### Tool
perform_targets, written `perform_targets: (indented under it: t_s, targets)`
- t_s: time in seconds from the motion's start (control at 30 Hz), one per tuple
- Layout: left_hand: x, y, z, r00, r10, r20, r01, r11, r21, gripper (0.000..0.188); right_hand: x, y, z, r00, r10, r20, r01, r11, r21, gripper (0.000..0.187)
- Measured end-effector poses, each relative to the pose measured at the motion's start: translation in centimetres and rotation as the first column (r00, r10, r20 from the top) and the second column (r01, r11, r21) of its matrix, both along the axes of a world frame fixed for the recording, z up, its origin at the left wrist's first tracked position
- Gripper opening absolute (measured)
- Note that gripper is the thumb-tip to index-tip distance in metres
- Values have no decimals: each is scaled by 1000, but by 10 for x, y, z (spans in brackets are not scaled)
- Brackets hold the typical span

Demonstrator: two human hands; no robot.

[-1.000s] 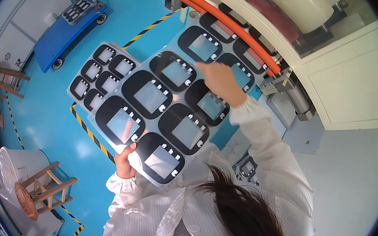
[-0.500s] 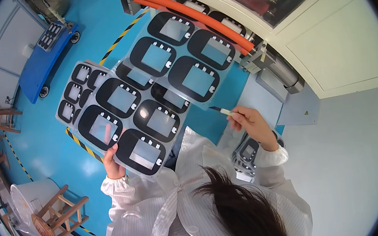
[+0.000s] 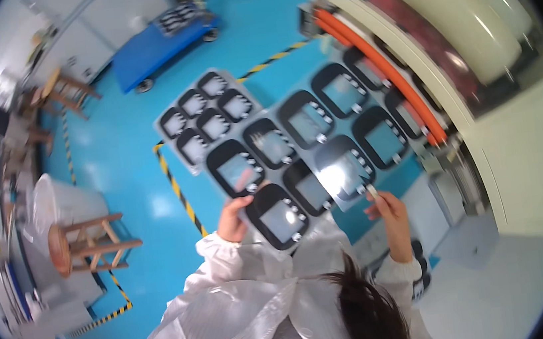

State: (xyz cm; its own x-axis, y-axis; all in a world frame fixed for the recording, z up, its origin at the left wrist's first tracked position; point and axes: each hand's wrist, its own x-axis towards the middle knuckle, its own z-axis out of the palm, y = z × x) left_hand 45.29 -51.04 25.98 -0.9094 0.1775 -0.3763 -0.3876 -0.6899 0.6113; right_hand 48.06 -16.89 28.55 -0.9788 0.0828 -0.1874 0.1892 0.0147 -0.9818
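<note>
My left hand [image 3: 232, 219] is closed on the near left edge of a clear plastic sheet [image 3: 258, 216] printed with black rounded frames. Pinched in my right hand [image 3: 392, 215] is a light-handled craft knife [image 3: 372, 191]. Its tip is blurred and lies by the near corner of a second, similar sheet [image 3: 380, 132], which stretches from the orange roller [image 3: 374, 67]. The two sheets meet or overlap in the middle; whether they are joined I cannot tell. Bright glare covers part of the second sheet.
Beyond my left hand is another framed sheet [image 3: 181, 139]. A cream machine [image 3: 515, 135] with large rolls stands at the right. Further off are a blue trolley [image 3: 151, 52], a wooden stool [image 3: 95, 240] and a white bin [image 3: 77, 198]. More framed sheets [image 3: 419, 266] lie below my right hand.
The whole view has swung, so the scene sits further right. My right hand has brought the knife from open space up to the second sheet's near corner. My left hand keeps its hold.
</note>
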Motion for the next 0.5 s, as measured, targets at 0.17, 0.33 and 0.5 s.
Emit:
perform_targets:
  t_s: [0.17,0.33,0.5]
  targets:
    - [13,-1,12,998,-49,-31,50,999,19,70,14,-22,24,999,38,-12,-38,999,-12,26]
    - [12,1,8,997,-53,-59,59,994,90,69,19,-36,38,998,61,-34,-61,998,-16,29]
    - [5,3,11,996,-50,-69,61,983,172,60,21,-55,46,992,124,-34,-125,992,-10,27]
